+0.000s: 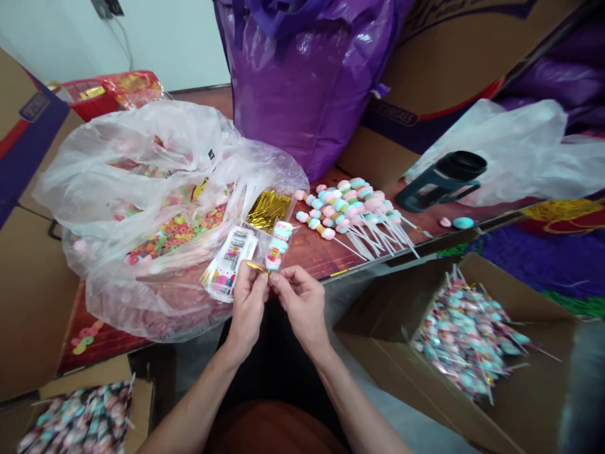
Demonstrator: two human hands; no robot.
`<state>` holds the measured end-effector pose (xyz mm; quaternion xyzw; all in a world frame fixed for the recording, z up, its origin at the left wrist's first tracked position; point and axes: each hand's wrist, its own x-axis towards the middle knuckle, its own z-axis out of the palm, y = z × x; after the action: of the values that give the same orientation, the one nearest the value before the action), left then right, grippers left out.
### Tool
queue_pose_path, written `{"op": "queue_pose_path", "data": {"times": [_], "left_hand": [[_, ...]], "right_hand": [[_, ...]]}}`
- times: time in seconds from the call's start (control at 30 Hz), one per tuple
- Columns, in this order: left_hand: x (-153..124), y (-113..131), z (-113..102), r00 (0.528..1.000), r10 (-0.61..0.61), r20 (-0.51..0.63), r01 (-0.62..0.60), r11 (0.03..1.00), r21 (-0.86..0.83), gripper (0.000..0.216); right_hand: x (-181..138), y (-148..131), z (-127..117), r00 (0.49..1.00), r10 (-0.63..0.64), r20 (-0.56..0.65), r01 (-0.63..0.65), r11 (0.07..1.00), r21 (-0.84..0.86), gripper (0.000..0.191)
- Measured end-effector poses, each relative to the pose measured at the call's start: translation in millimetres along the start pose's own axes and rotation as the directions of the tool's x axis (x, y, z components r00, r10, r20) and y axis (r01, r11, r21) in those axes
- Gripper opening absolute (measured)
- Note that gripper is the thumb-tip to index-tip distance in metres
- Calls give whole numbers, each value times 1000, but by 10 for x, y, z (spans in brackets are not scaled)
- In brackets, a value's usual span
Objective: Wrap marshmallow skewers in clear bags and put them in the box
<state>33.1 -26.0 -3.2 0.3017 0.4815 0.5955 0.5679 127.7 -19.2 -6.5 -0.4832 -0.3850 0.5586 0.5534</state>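
My left hand [249,299] and my right hand [301,301] meet at the bottom of a wrapped candy skewer [278,243]. A gold twist tie [258,267] crosses the gathered neck of its clear printed bag, and the fingertips of both hands pinch it. The skewer's stick is hidden by my fingers. Left of it lies a stack of printed clear bags [229,261]. Just beyond is a pile of gold twist ties [269,210]. Unwrapped candy skewers [352,205] with white sticks lie grouped on the table to the right.
Large clear plastic bags [155,302] holding gummy rings [174,236] cover the table's left. A purple bag [297,88] stands behind. A dark bottle [442,180] is near the right edge. Cardboard boxes of wrapped skewers sit below, right [378,359] and left [142,403].
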Motion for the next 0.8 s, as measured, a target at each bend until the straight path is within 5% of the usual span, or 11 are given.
{"op": "queue_pose_path", "data": {"times": [0.2, 0.33, 0.47, 0.57, 0.6, 0.67, 0.73, 0.8], "left_hand": [[-6, -26, 19, 997, 63, 39, -64, 998, 8, 21], [53, 77, 27, 988, -116, 106, 133, 977, -169, 32], [114, 239, -46, 853, -401, 333, 501, 806, -314, 40], [127, 295, -91, 737, -513, 439, 657, 695, -292, 42], [120, 287, -90, 738, -520, 430, 654, 709, -264, 40], [89, 232, -63, 829, -457, 323, 532, 823, -200, 34], [42, 147, -22, 940, -296, 171, 313, 946, -87, 31], [-6, 70, 10, 986, -141, 85, 137, 989, 55, 30]], "right_hand": [[-4, -24, -55, 997, -59, 44, 62, 996, -69, 19], [-17, 34, -84, 993, -24, 119, 24, 1000, -3, 23], [18, 18, -167, 978, 20, 209, -36, 997, 73, 25], [75, -41, -250, 950, -12, 313, 29, 998, -49, 23], [89, -54, -268, 945, -45, 325, 90, 988, -123, 21], [101, -58, -281, 940, -121, 318, 212, 939, -271, 18], [91, -42, -268, 945, -180, 272, 276, 886, -374, 16], [72, -32, -253, 961, -189, 203, 259, 874, -411, 15]]}}
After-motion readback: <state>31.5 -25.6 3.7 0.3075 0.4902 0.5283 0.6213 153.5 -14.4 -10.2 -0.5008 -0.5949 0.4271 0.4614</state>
